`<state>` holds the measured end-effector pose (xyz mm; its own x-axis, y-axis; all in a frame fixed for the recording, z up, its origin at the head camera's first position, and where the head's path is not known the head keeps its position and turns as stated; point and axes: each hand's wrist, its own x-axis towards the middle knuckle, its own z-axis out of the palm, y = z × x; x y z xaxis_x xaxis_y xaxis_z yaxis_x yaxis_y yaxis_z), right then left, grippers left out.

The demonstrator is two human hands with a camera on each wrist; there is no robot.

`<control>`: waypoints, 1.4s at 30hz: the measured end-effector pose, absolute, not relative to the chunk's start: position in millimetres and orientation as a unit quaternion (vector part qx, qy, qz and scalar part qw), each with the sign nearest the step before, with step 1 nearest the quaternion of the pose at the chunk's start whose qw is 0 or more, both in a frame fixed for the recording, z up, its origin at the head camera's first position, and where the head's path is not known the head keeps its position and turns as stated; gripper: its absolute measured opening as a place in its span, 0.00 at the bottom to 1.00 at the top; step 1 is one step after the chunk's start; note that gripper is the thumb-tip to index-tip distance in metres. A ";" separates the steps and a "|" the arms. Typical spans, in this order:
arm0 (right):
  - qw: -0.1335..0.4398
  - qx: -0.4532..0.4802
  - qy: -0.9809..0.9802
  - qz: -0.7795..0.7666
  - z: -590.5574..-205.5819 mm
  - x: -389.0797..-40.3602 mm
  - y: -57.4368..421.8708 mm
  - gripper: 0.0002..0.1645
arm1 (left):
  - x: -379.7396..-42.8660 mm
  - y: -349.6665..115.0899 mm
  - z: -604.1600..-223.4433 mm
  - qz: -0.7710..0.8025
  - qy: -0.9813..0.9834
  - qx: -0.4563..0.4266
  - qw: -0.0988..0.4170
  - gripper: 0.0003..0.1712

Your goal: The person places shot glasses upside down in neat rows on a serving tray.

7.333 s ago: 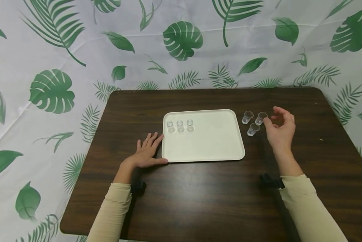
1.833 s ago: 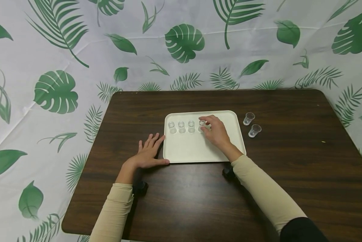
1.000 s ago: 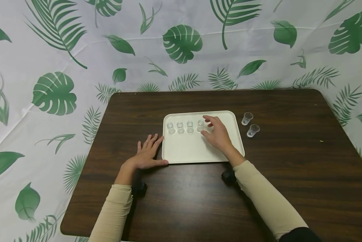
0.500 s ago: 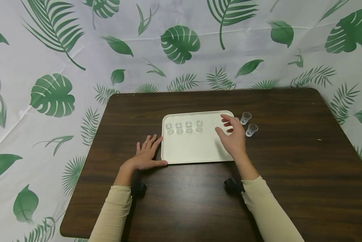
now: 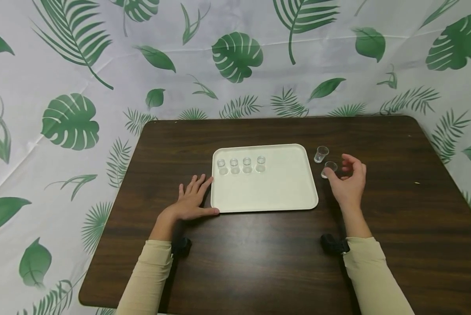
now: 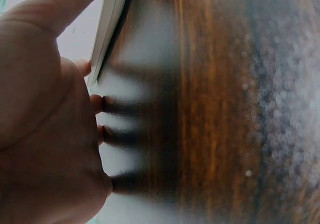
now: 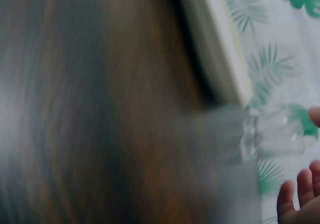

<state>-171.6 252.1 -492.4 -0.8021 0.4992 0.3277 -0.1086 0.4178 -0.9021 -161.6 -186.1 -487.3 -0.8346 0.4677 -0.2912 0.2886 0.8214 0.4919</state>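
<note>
Left hand lies spread against the tray, right hand unclosed by the near cup, far cup behind.

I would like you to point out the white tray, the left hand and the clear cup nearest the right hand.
White tray [image 5: 265,192]: head view, its bare front part.
Left hand [image 5: 187,206]: head view, back of the hand.
Clear cup [image 5: 331,165]: head view, its upper part, near the rim.

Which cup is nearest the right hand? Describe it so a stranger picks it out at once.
On the dark table, find the white tray and look just past its right edge. There stand a clear far cup and a clear near cup. Yours is the near one, the only one partly hidden behind the right hand.
</note>
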 end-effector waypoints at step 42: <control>0.107 -0.113 -0.868 0.472 -509.1 -173.7 279.9 0.22 | -160.7 -186.1 -486.3 0.218 0.933 0.197 0.207 0.61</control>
<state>-173.7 279.9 -509.1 -0.9514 0.2977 0.0791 0.0953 0.5286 -0.8435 -160.7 -186.1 -486.3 -0.8366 0.4584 -0.3000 0.2781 0.8272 0.4883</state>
